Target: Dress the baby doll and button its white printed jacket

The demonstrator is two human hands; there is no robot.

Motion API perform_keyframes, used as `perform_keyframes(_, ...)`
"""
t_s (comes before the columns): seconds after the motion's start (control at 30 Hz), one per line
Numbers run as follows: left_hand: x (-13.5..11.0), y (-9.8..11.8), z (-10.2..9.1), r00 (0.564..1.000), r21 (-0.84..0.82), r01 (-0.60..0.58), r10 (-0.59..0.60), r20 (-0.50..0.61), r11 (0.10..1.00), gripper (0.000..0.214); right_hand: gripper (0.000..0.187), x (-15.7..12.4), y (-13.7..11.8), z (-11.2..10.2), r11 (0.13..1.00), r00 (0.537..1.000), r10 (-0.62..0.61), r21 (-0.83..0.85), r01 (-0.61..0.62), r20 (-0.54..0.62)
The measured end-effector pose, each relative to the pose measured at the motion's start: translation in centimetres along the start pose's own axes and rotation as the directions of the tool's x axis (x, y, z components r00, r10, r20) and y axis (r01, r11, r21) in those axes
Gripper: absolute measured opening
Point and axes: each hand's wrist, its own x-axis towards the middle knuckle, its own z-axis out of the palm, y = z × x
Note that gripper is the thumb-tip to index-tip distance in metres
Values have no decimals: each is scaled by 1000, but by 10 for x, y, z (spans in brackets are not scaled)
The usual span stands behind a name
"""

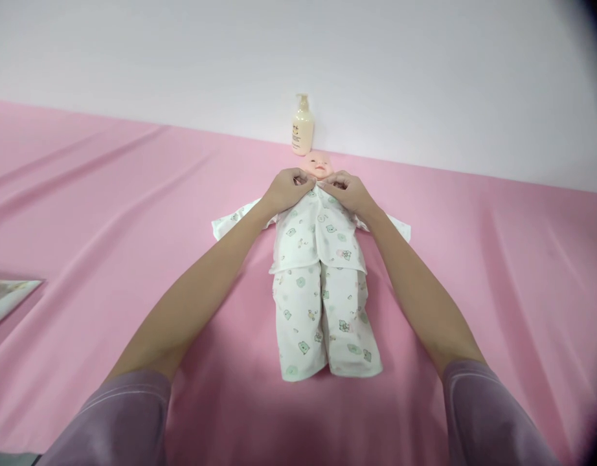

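A baby doll [320, 163] lies on its back with its head toward the wall. It wears a white printed pajama top [305, 233] and matching pajama pants [301, 323]. At the neckline, my left hand [289, 186] pinches one side of the top's collar. My right hand [348, 190] pinches the other side, and the fingertips of both hands nearly meet below the doll's chin. The front edges of the top lie together down the middle. Its sleeves spread out to both sides, partly behind my forearms. Whatever fastener lies between my fingers is hidden.
A cream pump bottle [303, 129] stands behind the doll's head, close to the white wall [425, 84]. Pink cloth [221, 401] with several creases covers the surface. At the left edge lies a flat printed packet or booklet [10, 299], partly out of view.
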Motion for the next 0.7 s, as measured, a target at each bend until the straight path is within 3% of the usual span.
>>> perform_keyframes(0.27, -4, 3, -5, 998, -13, -20, 21, 51, 1000, 23, 16, 1, 2, 0, 989, 996, 91, 113, -91, 4)
perform_keyframes(0.7, -6, 6, -9, 996, -24, -17, 19, 86, 1000, 24, 22, 1, 0, 1, 1000, 999, 23, -8, -23, 28)
